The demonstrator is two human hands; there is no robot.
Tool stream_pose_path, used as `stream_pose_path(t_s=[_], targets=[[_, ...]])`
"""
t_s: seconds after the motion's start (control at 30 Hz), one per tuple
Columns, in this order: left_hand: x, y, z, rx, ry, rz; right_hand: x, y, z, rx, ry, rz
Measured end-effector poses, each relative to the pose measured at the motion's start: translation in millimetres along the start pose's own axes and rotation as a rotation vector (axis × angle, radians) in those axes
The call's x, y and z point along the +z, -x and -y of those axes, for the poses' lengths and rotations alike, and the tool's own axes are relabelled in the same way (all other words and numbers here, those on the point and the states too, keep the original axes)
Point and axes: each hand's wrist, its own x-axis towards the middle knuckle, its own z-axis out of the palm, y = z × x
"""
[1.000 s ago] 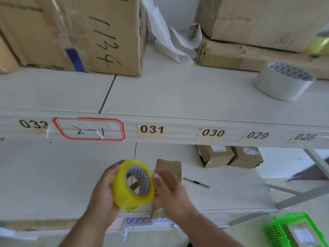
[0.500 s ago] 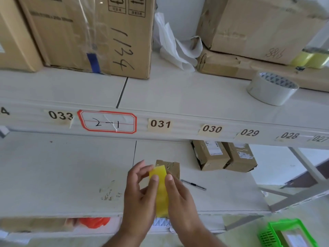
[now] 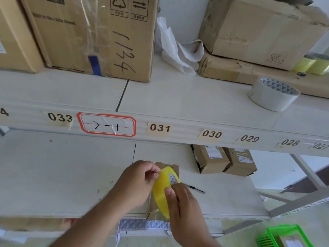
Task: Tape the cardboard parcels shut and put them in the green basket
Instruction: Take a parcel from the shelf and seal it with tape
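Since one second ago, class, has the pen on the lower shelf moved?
No. The pen lies at the same spot beside the two small boxes under label 030; only the camera shifted.

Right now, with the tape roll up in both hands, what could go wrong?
1. The left hand pinches at the edge of the yellow roll, apparently hunting the tape end; it may split or re-stick.
2. The parcel lies unheld under the hands, near the shelf front edge; pulling tape across could drag it off.
3. The pen beside the right hand could get knocked.
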Motion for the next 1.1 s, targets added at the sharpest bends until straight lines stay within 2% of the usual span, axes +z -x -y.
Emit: stream_pose_path(t_s=[0.1, 0.17, 0.23, 0.4, 0.57, 0.7, 0.93, 1.1], targets=[[3.9, 3.1, 1.8, 0.108, -0.106, -0.044, -3.9, 0.2, 2.9, 0.024, -0.01, 0.037], [8.2, 5.6, 2.9, 0.217, -0.181, -0.08, -9.8, -1.1, 8.9, 0.086, -0.11, 0.079], [11.9, 9.5, 1.7, 0.224, -0.192, -0.068, -13.7, -2.4, 12.7, 0.164, -0.194, 0.146], [14.2, 15.8, 1.3, 0.173, -0.187, -0.034, -10.9, -3.5, 9.4, 0.318, -0.196, 0.249], [14.2, 19.5, -2.3, 0.261, -0.264, -0.065, -12.4, -4.6, 7.4, 0.285, -0.276, 0.235], [15.0, 15.9, -4.0, 0.165, -0.116, -0.034, -15.7, -4.7, 13.0, 0.238, -0.325, 0.257], [4.9, 7.1, -3.8, 0.031, 0.108, 0.045, -18.2, -2.7, 21.6, 0.344, -0.562, 0.264], [2.3, 4.6, 0.2, 0.041, 0.155, 0.025, -18.9, -6.4, 28.9, 0.428, -0.685, 0.275]])
